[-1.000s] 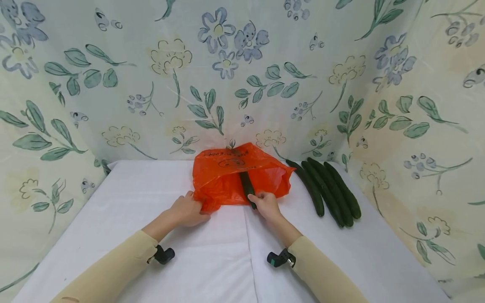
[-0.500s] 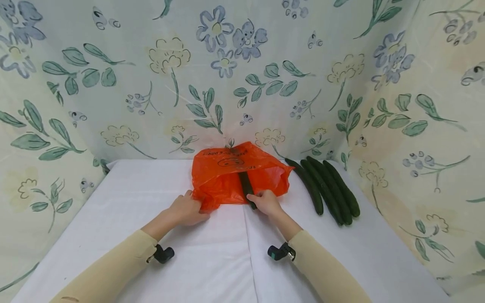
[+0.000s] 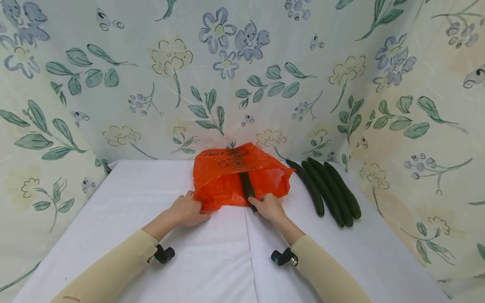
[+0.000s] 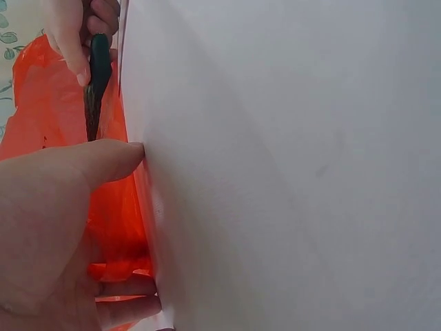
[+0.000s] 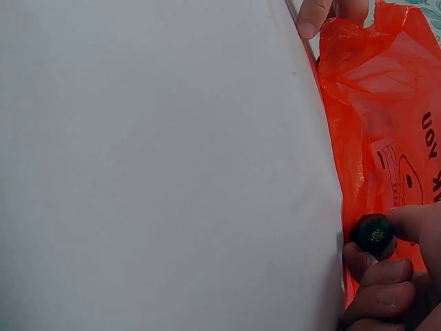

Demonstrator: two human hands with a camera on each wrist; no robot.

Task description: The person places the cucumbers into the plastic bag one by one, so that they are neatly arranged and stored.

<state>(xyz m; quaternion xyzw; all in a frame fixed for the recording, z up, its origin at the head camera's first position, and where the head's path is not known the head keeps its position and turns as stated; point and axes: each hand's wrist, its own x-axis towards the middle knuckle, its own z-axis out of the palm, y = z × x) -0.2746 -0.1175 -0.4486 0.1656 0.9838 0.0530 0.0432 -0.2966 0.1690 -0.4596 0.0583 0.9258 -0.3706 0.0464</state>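
An orange plastic bag (image 3: 217, 181) with dark printing lies at the table's back middle, its mouth facing me. My left hand (image 3: 187, 210) holds the bag's near left edge; in the left wrist view its thumb (image 4: 114, 162) and fingers lie apart with orange film between them. My right hand (image 3: 268, 207) pinches the near end of a dark green cucumber (image 3: 247, 185) between thumb and fingers. That cucumber reaches into the bag's mouth, and its far end is hidden under the film. In the right wrist view its rounded tip (image 5: 375, 233) sticks out of my grip.
Several more cucumbers (image 3: 329, 189) lie side by side on the white-covered table (image 3: 151, 181), right of the bag. A floral cloth (image 3: 242, 97) hangs behind and along both sides.
My right hand has shifted slightly right and towards me, and the cucumber's near end has come a little with it. The left hand and bag have hardly moved.
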